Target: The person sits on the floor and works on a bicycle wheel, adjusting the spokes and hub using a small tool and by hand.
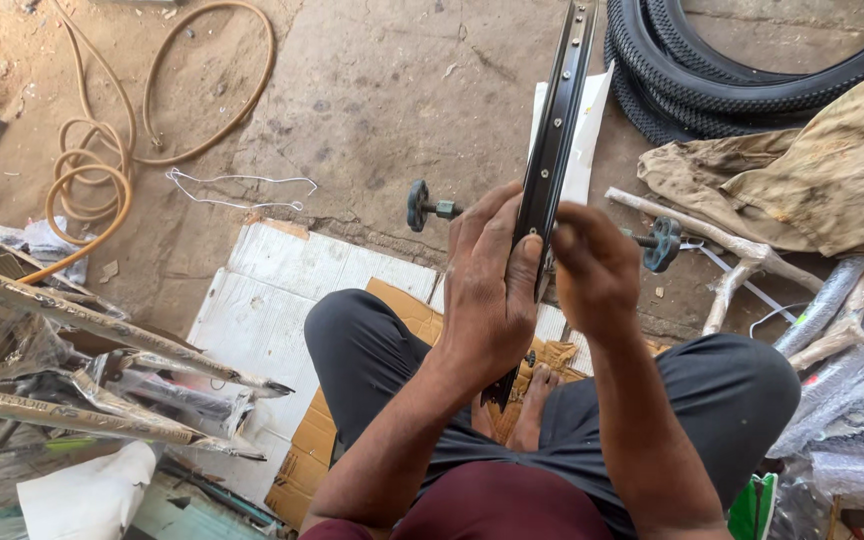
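Black wheel rim (555,130) held edge-on, long axis near to far; left hand (487,290) wraps it; right hand (592,265) pinches at its right edge; axle (542,228) crosses behind.

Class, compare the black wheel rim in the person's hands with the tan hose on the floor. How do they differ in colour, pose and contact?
The rim is black; the hose is tan. The rim stands on edge, seen edge-on, while the hose lies flat in loose loops. The left hand and right hand grip the rim; nothing touches the hose. Both are curved.
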Tool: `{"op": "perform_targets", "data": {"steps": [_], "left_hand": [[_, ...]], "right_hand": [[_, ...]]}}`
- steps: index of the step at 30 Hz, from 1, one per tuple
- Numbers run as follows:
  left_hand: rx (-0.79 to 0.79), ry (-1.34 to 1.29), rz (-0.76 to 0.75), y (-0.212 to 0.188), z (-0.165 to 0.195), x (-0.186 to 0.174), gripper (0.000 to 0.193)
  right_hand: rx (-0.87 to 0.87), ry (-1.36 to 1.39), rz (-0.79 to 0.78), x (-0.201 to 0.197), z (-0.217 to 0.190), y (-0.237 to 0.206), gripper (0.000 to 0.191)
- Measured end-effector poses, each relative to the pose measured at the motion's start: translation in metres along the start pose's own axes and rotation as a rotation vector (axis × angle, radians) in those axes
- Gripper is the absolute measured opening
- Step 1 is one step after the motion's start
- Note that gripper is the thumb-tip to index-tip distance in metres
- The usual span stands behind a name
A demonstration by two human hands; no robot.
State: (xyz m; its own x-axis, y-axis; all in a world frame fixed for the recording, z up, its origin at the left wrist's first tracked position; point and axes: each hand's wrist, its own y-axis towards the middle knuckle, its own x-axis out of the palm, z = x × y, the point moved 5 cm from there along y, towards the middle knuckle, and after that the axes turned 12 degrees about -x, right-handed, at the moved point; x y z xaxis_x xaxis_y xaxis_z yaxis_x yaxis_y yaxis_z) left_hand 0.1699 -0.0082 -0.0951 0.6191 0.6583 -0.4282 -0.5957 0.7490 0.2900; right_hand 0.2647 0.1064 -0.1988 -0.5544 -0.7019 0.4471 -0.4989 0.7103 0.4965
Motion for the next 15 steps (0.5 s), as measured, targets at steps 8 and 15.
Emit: {"op": "perform_targets", "data": {"steps": [8,15], "left_hand": [[0.006,-0.032,-0.023,-0.001,-0.009,0.005,0.043],[0.009,-0.070,-0.018,-0.005,-0.012,0.006,0.042]], "right_hand": [[0.038,-0.034,-0.138,0.024,-0.012,0.019,0.031],[-0.335,-0.796,-0.245,0.028,-0.033,0.024,0.025]]}}
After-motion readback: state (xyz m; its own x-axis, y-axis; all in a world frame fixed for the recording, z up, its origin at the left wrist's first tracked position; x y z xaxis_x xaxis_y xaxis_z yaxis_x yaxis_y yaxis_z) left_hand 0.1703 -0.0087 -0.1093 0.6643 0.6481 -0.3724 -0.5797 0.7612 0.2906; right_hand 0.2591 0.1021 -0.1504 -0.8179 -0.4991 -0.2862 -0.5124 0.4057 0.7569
